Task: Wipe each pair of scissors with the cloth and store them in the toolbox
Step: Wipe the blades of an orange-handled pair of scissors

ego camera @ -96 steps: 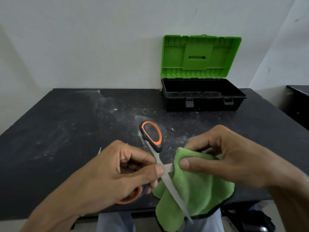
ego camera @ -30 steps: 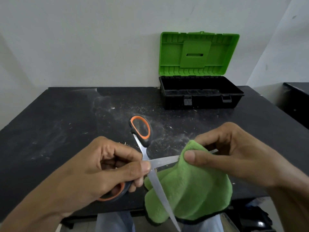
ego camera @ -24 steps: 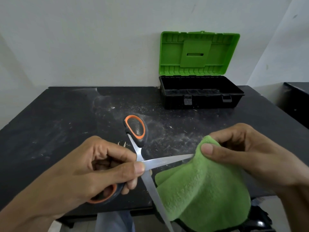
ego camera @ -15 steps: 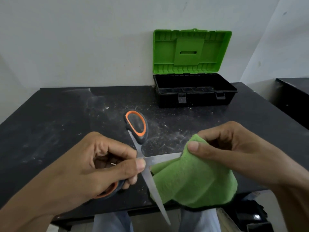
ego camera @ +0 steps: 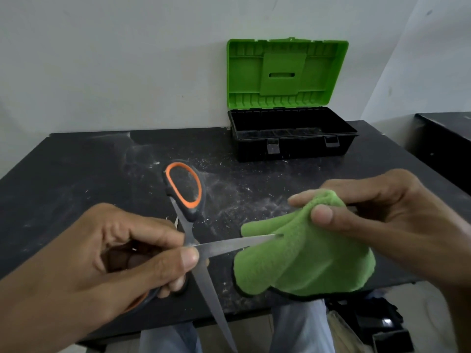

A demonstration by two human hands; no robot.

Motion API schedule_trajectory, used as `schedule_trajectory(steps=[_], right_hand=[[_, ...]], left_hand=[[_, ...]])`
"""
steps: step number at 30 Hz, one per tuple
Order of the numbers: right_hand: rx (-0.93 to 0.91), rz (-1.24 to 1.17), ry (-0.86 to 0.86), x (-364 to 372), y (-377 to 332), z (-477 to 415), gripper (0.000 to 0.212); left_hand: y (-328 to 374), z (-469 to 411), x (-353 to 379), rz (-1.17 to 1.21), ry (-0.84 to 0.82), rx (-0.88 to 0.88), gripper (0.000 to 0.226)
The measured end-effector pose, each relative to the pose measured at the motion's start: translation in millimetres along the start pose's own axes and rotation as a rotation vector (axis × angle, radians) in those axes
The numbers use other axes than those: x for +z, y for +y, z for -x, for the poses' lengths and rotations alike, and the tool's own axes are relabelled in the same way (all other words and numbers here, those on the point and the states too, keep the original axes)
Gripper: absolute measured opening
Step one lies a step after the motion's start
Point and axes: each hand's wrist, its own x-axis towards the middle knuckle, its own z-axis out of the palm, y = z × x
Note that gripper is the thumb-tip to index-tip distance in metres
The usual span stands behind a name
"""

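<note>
Black dusty table (ego camera: pixel 76 174), toolbox (ego camera: pixel 293 149) open at rear; L grip (ego camera: pixel 102 263) curled round scissors (ego camera: pixel 190 207), R grip (ego camera: pixel 382 220) pinching cloth (ego camera: pixel 300 263)

Left grip (ego camera: pixel 109 263) in a tight curl, right grip (ego camera: pixel 382 215) in a thumb-and-forefinger pinch.

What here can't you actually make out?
Head view only.
Floor of the toolbox: hidden by its dark front wall; contents unknown.
Lower handle of the scissors: mostly covered by the left hand.
Lower blade tip: runs out at the bottom edge.
Upper blade tip: meets a fold of the cloth that the right hand pinches; touching or tucked in, unclear.
</note>
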Motion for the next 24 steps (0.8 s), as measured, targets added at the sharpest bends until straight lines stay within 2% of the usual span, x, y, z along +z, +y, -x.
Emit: schedule_trajectory(steps=[3, 8, 15, 24], right_hand=[[0.013, -0.015, -0.07, 6, 2, -3, 0.02], [0.056, 0.029, -0.175, 10, 3, -8, 0.019], [0.047, -0.032, -0.144, 3, 2, -11, 0.028], [0.054, 0.017, -0.216, 21, 6, -16, 0.02]], left_hand=[[6, -1, 7, 0.06, 0.014, -0.003, 0.035], [16, -5, 0, -0.132, -0.14, 0.062, 0.034], [15, -5, -8, -0.186, -0.099, 0.067, 0.037], [21, -9, 3, -0.196, -0.138, 0.138, 0.038]])
